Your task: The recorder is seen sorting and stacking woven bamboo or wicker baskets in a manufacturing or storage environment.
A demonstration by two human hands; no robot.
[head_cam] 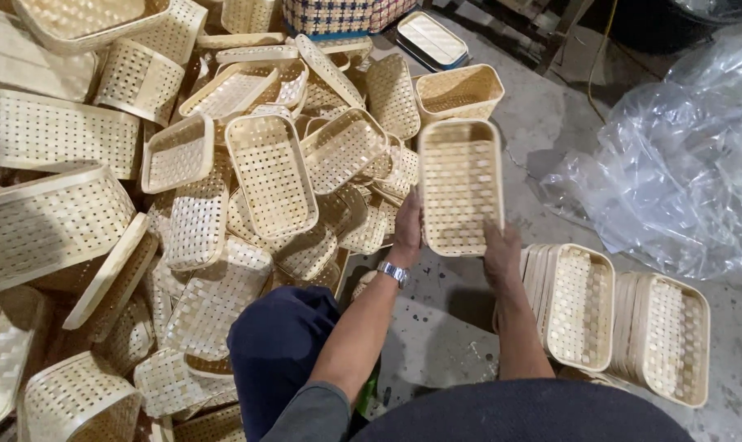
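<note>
Both hands, left (407,232) and right (502,258), grip a woven basket (459,184) by its near end; held so, it could tip toward the far heap of baskets (223,164).

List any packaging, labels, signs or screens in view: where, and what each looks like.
Plastic sheeting: right, on the floor; crumpled, clear.
Checked bag: top centre, behind the basket pile; blue, white and yellow weave.
Flat tin: top centre, on the floor; rectangular, pale lid, dark rim.
No labels, signs or screens.
</note>
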